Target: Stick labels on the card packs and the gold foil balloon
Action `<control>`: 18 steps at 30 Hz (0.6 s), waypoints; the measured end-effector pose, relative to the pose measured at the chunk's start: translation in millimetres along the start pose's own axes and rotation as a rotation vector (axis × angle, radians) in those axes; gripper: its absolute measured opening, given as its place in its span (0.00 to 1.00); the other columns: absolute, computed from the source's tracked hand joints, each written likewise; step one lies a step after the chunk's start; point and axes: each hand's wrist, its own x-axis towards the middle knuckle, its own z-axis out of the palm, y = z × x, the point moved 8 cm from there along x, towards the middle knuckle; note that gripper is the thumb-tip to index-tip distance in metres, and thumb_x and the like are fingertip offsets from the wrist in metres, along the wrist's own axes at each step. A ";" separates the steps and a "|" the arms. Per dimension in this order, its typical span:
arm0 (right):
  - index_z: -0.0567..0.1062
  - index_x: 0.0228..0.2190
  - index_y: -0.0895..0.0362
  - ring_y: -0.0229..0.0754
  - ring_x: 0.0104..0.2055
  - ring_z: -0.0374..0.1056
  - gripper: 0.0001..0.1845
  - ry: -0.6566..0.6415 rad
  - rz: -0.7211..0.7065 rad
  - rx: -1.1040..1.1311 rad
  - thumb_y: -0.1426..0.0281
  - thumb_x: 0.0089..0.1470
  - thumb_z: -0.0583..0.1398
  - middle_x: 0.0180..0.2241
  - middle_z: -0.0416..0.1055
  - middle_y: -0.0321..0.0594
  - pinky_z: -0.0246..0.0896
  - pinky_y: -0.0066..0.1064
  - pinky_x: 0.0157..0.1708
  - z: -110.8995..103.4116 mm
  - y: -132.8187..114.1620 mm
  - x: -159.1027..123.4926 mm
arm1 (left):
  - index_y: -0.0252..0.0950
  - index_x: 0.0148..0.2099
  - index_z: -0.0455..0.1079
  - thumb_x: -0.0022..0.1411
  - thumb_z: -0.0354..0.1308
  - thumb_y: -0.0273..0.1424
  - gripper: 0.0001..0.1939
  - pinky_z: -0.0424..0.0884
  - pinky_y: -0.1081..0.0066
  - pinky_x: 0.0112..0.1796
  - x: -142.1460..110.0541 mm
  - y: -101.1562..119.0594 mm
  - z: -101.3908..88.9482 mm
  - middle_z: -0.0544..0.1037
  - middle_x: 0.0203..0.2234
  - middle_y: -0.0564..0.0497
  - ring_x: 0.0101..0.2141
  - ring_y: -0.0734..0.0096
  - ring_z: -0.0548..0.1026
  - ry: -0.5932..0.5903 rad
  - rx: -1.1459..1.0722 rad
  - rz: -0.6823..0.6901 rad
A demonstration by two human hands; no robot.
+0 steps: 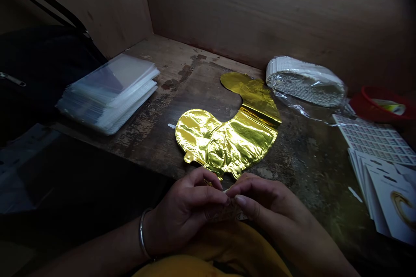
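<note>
My left hand (185, 212) and my right hand (269, 201) meet at the front of the worn wooden table (156, 125). Their fingertips pinch a small pale strip (229, 207), too shadowed to identify. A crumpled gold foil balloon (227, 136), curved like a crescent, lies flat just beyond my fingers, with its small neck tab (187, 157) at the left. Its lower edge nearly meets my hands and is partly hidden behind them. A metal bangle (141, 233) circles my left wrist.
A stack of clear plastic sleeves (108, 95) lies at the left, beside a black bag (42, 65). A plastic-wrapped bundle of silver foil (305, 82) stands at the back. Printed sheets (373, 138), cards (390, 194) and a red bowl (381, 104) are at the right, below wooden walls.
</note>
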 end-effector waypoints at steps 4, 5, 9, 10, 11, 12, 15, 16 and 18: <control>0.77 0.32 0.54 0.38 0.36 0.68 0.06 0.021 0.061 0.058 0.65 0.54 0.62 0.33 0.72 0.37 0.64 0.28 0.37 -1.0 8.1 -0.2 | 0.40 0.46 0.73 0.63 0.55 0.22 0.12 0.70 0.72 0.42 -0.8 2.2 1.0 0.66 0.42 0.49 0.40 0.72 0.72 -0.003 0.033 0.049; 0.76 0.31 0.55 0.38 0.36 0.68 0.06 0.030 0.077 0.072 0.65 0.54 0.63 0.33 0.71 0.37 0.63 0.28 0.36 -1.5 9.5 0.0 | 0.40 0.47 0.72 0.63 0.55 0.22 0.13 0.70 0.72 0.42 -1.2 2.6 1.2 0.66 0.42 0.49 0.40 0.72 0.72 -0.003 0.037 0.067; 0.74 0.30 0.56 0.35 0.34 0.64 0.07 0.019 0.121 0.135 0.66 0.53 0.63 0.30 0.68 0.35 0.60 0.25 0.34 0.7 12.0 0.9 | 0.40 0.48 0.72 0.63 0.54 0.21 0.14 0.68 0.70 0.46 -2.0 0.5 2.6 0.66 0.41 0.49 0.42 0.72 0.71 -0.016 0.062 0.090; 0.74 0.30 0.56 0.35 0.33 0.63 0.07 0.003 0.137 0.158 0.65 0.54 0.63 0.30 0.67 0.34 0.59 0.25 0.33 2.3 13.0 0.7 | 0.40 0.48 0.72 0.63 0.54 0.21 0.14 0.68 0.70 0.47 -1.7 0.0 3.0 0.66 0.41 0.49 0.42 0.72 0.71 -0.023 0.068 0.088; 0.73 0.30 0.57 0.35 0.32 0.61 0.07 -0.011 0.155 0.178 0.65 0.54 0.63 0.29 0.67 0.34 0.58 0.25 0.32 3.7 14.4 0.4 | 0.39 0.47 0.73 0.62 0.55 0.21 0.14 0.69 0.71 0.46 -1.2 0.0 3.4 0.66 0.41 0.49 0.42 0.72 0.71 -0.031 0.073 0.086; 0.72 0.30 0.57 0.35 0.32 0.60 0.08 -0.027 0.169 0.189 0.65 0.54 0.63 0.28 0.66 0.34 0.57 0.25 0.32 5.2 15.4 -0.2 | 0.39 0.47 0.73 0.62 0.55 0.21 0.13 0.69 0.71 0.45 -0.6 0.3 3.7 0.66 0.41 0.49 0.42 0.72 0.71 -0.037 0.077 0.086; 0.70 0.30 0.57 0.35 0.31 0.58 0.10 -0.055 0.180 0.178 0.63 0.55 0.62 0.28 0.64 0.33 0.56 0.26 0.31 8.2 16.0 -2.4 | 0.37 0.46 0.73 0.62 0.55 0.22 0.12 0.69 0.73 0.44 1.3 1.5 3.3 0.67 0.41 0.49 0.41 0.73 0.71 -0.037 0.093 0.085; 0.70 0.31 0.56 0.35 0.32 0.57 0.10 -0.050 0.176 0.173 0.63 0.55 0.61 0.28 0.63 0.33 0.56 0.26 0.31 8.3 15.4 -3.0 | 0.36 0.45 0.73 0.62 0.55 0.21 0.11 0.69 0.74 0.43 1.9 1.7 2.6 0.67 0.40 0.48 0.40 0.73 0.71 -0.027 0.098 0.086; 0.69 0.31 0.56 0.35 0.32 0.57 0.09 -0.036 0.170 0.176 0.63 0.57 0.60 0.28 0.63 0.33 0.56 0.25 0.31 8.4 14.1 -3.8 | 0.35 0.44 0.73 0.63 0.54 0.21 0.10 0.69 0.75 0.41 2.7 1.3 1.8 0.68 0.40 0.48 0.39 0.75 0.71 -0.012 0.104 0.086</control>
